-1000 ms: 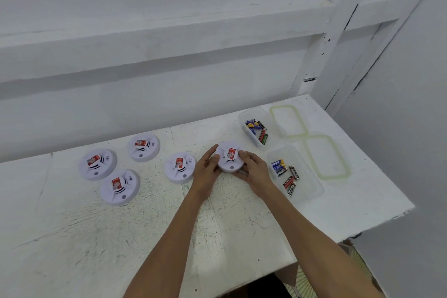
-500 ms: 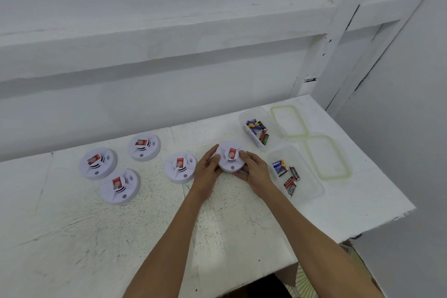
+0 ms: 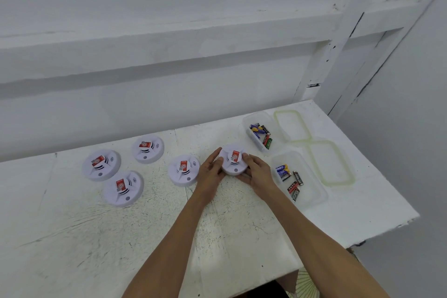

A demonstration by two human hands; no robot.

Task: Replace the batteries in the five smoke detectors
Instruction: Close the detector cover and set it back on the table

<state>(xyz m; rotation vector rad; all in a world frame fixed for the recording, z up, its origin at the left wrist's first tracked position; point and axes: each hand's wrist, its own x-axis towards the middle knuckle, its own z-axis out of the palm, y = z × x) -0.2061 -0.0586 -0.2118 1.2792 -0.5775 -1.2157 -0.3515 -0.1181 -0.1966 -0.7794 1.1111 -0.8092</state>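
Five smoke detectors are counted on the desk (image 3: pixel 72 249), all lying face up, each with a red label on its dome. The four detectors (image 3: pixel 183 170) to the left are left untouched in a loose group. None is seen opened or turned over.

The rightmost detector (image 3: pixel 234 159) is held between both hands. Whether it rests on the desk or is just lifted cannot be told. The left hand (image 3: pixel 211 173) is laid against its left rim with the fingers nearly straight, not wrapped round it. The right hand (image 3: pixel 257 172) is curled round the right rim, thumb on top and fingers at the near edge.

Two clear tubs are set at the right, with their lids (image 3: pixel 292 126) off and laid beside them. Batteries (image 3: pixel 260 133) are seen in the far tub (image 3: pixel 256 117), and more in the near tub (image 3: pixel 312 191). Which lot is fresh and which is spent cannot be told. No battery is seen loose on the desk or in either hand.

The task is judged to be at or near its start, with one unit taken up and no cover seen removed. All five swaps are taken as outstanding. This is not settled, since a finished unit would look the same from above.
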